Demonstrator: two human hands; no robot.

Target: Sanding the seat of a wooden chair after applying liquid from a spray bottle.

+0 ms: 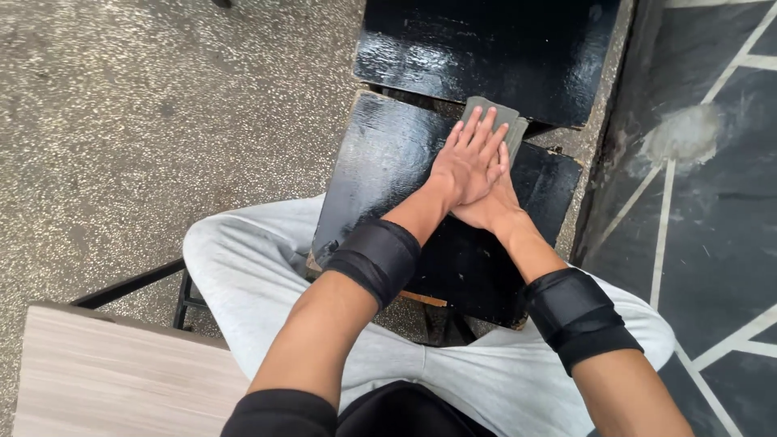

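Both hands lie stacked and flat, fingers stretched out, neither clenched nor curled round anything; the left hand (pixel 468 160) rests on top of the right hand (pixel 490 204), and together they press down on a grey sanding block (pixel 500 121), whose far end shows beyond the fingertips. The block sits at the far right corner of a glossy black board (pixel 380 174), just beside that board's upper edge; the board is propped across the person's lap, its near edge over the grey trousers (pixel 243 259). A second black board (pixel 486 48) lies just past it, a narrow gap between the two. To the left the speckled floor (pixel 146 121) is open; to the right a dark painted wall (pixel 712 202) runs close along the board's side; a pale wooden table (pixel 113 372) corner stands at lower left.
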